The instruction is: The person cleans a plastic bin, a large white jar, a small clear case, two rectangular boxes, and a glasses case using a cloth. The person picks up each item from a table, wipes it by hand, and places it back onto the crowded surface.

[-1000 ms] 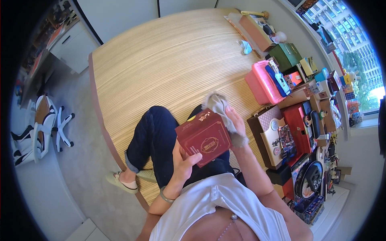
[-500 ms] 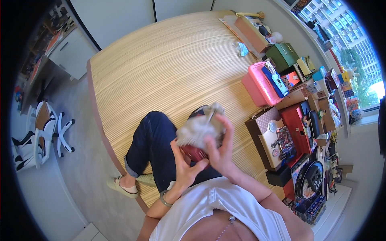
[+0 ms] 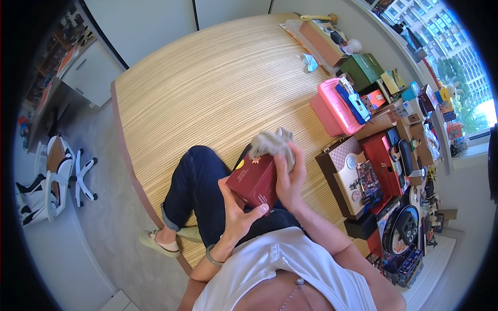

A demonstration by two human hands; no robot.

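Note:
Above my lap I hold a dark red box (image 3: 251, 182) with a yellow spot and small light printing. My left hand (image 3: 239, 213) grips its near left end, thumb along the lower edge and fingers around the side. A crumpled grey-beige cloth (image 3: 271, 143) lies over the far right end of the box. My right hand (image 3: 289, 176) is closed on this cloth and rests against the box's right side. Part of the box's far end is hidden beneath the cloth.
I sit on a wide surface covered with a slatted mat (image 3: 207, 88). To the right stand a pink bin (image 3: 324, 111), a green box (image 3: 361, 70), a patterned case (image 3: 337, 179) and a round black case (image 3: 402, 230). A blue face mask (image 3: 309, 62) lies farther back. An office chair (image 3: 57, 171) is at left.
The cloth has moved off the box's upper face toward its far right end, baring the red surface. My right hand has shifted slightly with it; my left hand keeps its grip.

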